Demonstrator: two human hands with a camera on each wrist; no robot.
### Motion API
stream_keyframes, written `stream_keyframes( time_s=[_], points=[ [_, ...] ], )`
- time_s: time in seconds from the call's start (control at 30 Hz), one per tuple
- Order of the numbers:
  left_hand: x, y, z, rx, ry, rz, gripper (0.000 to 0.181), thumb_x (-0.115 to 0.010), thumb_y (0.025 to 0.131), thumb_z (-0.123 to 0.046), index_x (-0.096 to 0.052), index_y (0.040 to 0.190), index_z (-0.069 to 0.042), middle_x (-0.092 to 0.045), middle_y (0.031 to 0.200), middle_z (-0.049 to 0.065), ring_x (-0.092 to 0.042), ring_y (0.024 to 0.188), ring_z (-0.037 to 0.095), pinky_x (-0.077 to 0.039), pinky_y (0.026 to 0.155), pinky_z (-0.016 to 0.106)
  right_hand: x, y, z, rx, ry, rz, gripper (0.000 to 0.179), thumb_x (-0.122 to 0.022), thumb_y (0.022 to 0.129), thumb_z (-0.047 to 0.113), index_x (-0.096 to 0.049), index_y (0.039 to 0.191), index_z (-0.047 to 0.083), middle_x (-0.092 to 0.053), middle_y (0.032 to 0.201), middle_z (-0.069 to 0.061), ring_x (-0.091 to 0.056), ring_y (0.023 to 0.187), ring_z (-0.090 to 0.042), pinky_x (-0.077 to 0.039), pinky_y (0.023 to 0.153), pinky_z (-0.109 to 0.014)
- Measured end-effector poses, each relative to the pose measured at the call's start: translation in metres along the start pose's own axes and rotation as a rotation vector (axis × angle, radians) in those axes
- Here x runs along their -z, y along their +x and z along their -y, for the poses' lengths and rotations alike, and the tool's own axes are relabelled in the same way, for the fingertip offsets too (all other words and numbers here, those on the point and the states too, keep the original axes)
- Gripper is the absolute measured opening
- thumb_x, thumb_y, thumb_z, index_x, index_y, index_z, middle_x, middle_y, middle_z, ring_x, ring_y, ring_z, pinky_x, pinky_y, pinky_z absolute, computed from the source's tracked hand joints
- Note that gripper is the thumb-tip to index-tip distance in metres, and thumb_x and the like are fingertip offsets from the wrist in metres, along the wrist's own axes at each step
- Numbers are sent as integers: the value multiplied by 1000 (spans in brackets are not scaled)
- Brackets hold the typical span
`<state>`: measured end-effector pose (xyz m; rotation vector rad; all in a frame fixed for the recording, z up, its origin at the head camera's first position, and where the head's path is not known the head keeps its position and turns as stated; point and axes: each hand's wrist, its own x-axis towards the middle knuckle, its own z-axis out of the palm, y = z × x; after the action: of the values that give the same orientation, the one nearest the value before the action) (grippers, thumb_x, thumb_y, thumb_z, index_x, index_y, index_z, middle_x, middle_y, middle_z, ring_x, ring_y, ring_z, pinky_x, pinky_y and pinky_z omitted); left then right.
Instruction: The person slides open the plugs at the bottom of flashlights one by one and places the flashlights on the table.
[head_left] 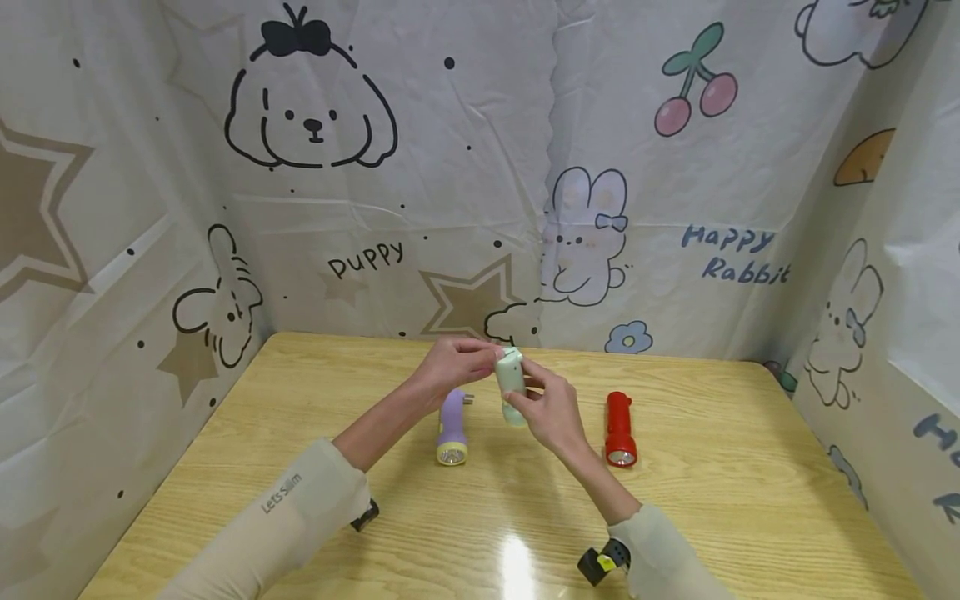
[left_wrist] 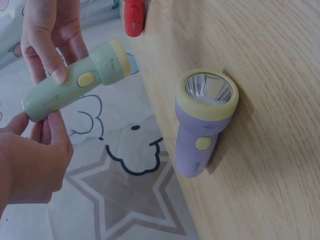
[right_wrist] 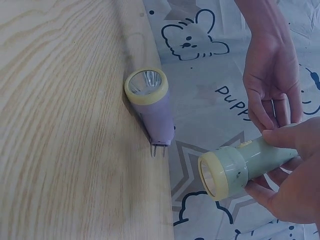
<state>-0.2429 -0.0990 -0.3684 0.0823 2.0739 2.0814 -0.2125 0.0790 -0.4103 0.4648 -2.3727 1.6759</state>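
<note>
Above the table, both hands hold a pale green flashlight [head_left: 512, 379] with a yellow lens rim and a yellow switch [left_wrist: 86, 79]. My left hand [head_left: 453, 367] pinches its tail end between thumb and fingers. Around the body, the fingers and thumb of my right hand [head_left: 553, 410] grip it. The lens end points down and toward me in the head view. Below the left hand, a purple flashlight [head_left: 452, 421] lies on the table, its yellow-rimmed lens facing me. Metal prongs [right_wrist: 159, 150] stick out of its tail.
A red flashlight [head_left: 619, 425] lies to the right on the wooden table [head_left: 315, 517], lens toward me. Behind the table's far edge hangs a printed cloth [head_left: 465, 167], with more cloth along both sides.
</note>
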Motion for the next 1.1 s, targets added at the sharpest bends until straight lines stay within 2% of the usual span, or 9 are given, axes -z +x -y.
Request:
stream_keyframes(
  time_s=[0.33, 0.9, 1.1],
  points=[
    [1, 0, 1, 9, -12, -7, 25, -71, 94, -9, -71, 113, 6, -67, 120, 17, -66, 110, 30, -55, 90, 30, -1, -1, -2, 13, -6, 4, 50, -75, 85, -6, -62, 133, -2, -65, 124, -20, -66, 103, -35, -56, 87, -43],
    [0, -1, 1, -7, 7, -24, 24, -72, 94, -10, -71, 110, 8, -69, 115, 18, -67, 109, 31, -53, 95, 38, -2, -1, -2, 19, 7, 10, 51, -74, 84, -8, -61, 133, -3, -64, 125, -21, -66, 104, -36, -56, 88, -44],
    [0, -1, 1, -12, 17, -31, 25, -72, 93, -11, -71, 110, 7, -69, 115, 17, -67, 108, 31, -55, 91, 33, -2, -1, -1, 18, 14, 15, 52, -74, 84, -8, -61, 134, -2, -64, 124, -21, -66, 104, -36, -56, 88, -43]
  ],
)
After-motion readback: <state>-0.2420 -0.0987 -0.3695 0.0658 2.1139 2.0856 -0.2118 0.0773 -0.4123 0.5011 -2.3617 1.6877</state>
